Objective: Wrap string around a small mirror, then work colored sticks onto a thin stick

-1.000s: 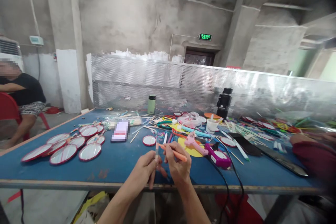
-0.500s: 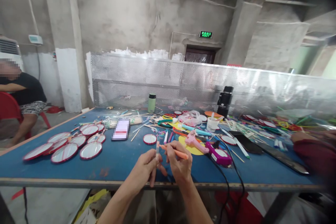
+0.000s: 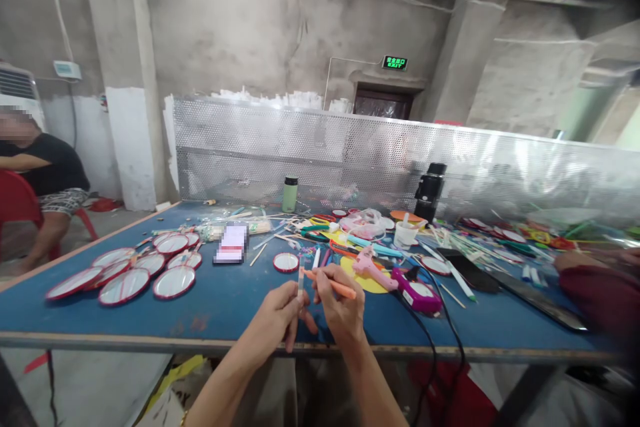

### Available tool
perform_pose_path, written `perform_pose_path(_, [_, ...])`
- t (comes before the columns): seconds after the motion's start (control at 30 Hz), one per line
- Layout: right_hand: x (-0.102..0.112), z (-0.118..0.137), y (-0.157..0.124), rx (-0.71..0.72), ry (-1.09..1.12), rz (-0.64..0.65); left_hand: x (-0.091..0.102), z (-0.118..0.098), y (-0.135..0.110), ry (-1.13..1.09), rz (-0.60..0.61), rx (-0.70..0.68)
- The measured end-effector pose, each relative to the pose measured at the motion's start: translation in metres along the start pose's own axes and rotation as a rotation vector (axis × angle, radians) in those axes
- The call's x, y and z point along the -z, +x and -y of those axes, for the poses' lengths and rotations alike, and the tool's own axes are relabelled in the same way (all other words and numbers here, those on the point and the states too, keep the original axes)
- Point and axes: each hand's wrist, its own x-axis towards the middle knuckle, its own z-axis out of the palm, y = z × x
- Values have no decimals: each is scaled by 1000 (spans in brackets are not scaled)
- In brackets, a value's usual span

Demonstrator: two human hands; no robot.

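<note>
Above the table's front edge, my left hand [image 3: 280, 310] pinches a thin, pale flat stick [image 3: 301, 280] that stands upright, with orange marks near its top. My right hand [image 3: 340, 303] is closed round an orange marker [image 3: 344, 289], its tip pointing left and touching or nearly touching the stick. Just beyond the hands lies a small round disc with a red rim [image 3: 286, 262]. Right of my right hand are a pink glue gun [image 3: 373, 270] and a purple box-like device [image 3: 416, 292] with black cables.
Several red-rimmed round discs [image 3: 123, 286] overlap on the left of the blue table [image 3: 225, 313]. A phone [image 3: 231, 243], a green bottle [image 3: 290, 194], a white cup [image 3: 405, 235] and a black flask [image 3: 431, 192] stand or lie farther back. Another person's arm [image 3: 595, 287] is at the right.
The view has shifted slightly. Both hands keep nearly the same pose, and the orange marker's tip stays close to the upper part of the stick.
</note>
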Motion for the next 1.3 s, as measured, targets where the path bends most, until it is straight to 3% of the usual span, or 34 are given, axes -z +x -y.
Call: perform_pose_path(1.3, [3, -1, 2, -5, -50, -1, 0, -2, 0, -12, -11, 19])
